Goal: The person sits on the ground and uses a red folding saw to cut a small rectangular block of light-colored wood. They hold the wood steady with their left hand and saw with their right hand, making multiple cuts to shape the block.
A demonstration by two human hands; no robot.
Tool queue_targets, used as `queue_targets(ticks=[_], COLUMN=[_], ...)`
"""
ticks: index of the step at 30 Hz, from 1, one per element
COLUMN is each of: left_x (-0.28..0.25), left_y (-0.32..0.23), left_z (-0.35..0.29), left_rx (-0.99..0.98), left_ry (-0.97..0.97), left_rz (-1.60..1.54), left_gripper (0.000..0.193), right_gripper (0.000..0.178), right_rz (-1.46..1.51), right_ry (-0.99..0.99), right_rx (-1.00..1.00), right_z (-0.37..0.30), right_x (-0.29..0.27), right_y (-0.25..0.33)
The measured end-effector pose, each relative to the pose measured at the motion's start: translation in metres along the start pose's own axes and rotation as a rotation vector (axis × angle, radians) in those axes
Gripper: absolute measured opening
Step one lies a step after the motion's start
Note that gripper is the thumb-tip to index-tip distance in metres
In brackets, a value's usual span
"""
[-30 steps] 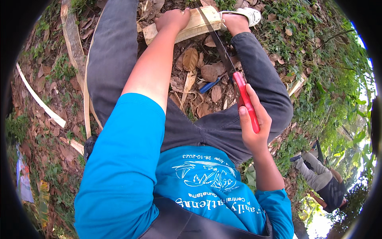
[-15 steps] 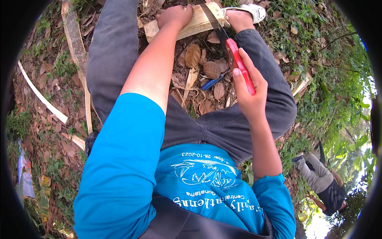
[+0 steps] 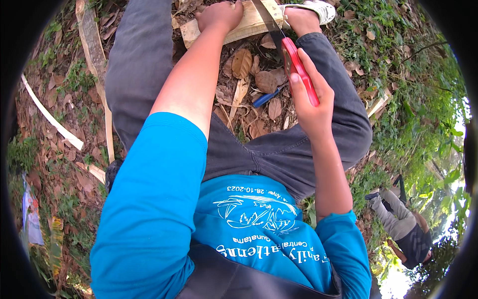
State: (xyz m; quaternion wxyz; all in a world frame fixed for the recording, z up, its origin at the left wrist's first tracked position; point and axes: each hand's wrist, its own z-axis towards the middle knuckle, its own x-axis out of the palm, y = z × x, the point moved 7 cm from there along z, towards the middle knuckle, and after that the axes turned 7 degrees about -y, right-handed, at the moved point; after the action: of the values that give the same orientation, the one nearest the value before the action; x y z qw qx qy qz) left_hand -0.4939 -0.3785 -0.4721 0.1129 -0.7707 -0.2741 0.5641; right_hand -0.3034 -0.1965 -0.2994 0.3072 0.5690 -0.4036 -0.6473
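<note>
A squared block of pale wood point(image 3: 251, 25) lies crosswise between my legs at the far edge of the view, one end close to my sandalled foot. My left hand point(image 3: 221, 17) presses down on top of it, fingers curled over its far side. My right hand point(image 3: 314, 97) is wrapped round the red handle point(image 3: 301, 70) of a hand saw. The dark saw blade point(image 3: 271, 25) crosses the block near its right end; its far tip runs out of view. How deep it sits in the wood I cannot tell.
A blue-handled tool point(image 3: 265, 98) lies on dry leaves between my legs. Long wood strips point(image 3: 52, 112) and a barked pole point(image 3: 92, 45) are on the ground to the left. Green undergrowth grows at the right, where another person point(image 3: 403, 224) is some way off.
My right hand has pushed the saw a little away from me, its handle now nearer the block. My left hand stays on the wood.
</note>
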Motion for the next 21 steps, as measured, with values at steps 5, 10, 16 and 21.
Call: queue_targets(ticks=[5, 10, 16, 21], left_x=[-0.002, 0.002, 0.007, 0.0], left_y=[0.0, 0.004, 0.003, -0.004], left_z=[0.001, 0.004, -0.002, -0.007], left_rx=[-0.005, -0.014, 0.042, 0.044], left_ry=[0.008, 0.024, -0.026, -0.028], left_rz=[0.013, -0.014, 0.027, -0.031], left_gripper=[0.066, 0.066, 0.063, 0.061], right_gripper=[0.049, 0.052, 0.051, 0.049], right_rz=[0.004, -0.107, -0.092, -0.009], right_ry=[-0.012, 0.05, 0.041, -0.024], right_rx=[0.064, 0.089, 0.07, 0.001], right_z=[0.0, -0.071, -0.049, 0.037], right_x=[0.013, -0.032, -0.018, 0.038], right_y=[-0.008, 0.031, 0.01, -0.022])
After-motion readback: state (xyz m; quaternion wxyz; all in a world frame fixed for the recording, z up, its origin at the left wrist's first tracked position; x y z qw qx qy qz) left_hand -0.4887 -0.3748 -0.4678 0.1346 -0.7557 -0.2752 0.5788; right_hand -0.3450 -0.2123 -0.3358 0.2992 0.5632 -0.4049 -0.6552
